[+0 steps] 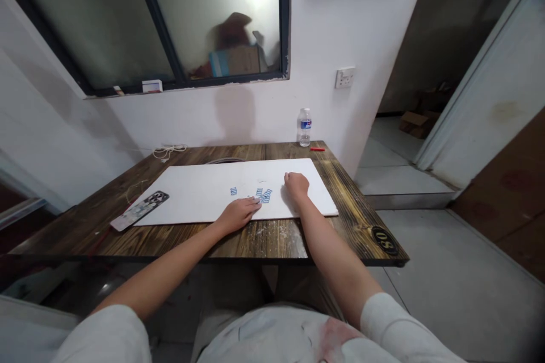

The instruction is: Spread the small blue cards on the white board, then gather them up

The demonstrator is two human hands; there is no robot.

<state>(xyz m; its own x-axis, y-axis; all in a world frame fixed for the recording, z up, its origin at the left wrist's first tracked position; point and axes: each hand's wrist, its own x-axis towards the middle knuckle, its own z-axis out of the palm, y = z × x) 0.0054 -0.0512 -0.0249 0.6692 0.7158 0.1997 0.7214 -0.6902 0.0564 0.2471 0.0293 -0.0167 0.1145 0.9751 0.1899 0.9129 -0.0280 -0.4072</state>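
Small blue-and-white striped pieces (266, 195) lie in a loose group on a white board (196, 187). Another such piece (233, 190) sits apart to the left. My left hand (240, 212) rests flat on the board with its fingers stretched out, the fingertips at the near left edge of the group. To the right of the pieces, my right hand (297, 184) is closed in a fist on the board. Whatever its fingers hold, if anything, is hidden. A thin dark sliver (262, 181) lies beyond the group.
The board lies on a dark wooden table (344, 221). A patterned phone-like slab (140, 210) overlaps its left edge. Behind are a white cable (168, 150), a plastic bottle (305, 127) and a red pen-like stick (317, 149). A round black number plate (384, 240) marks the right corner.
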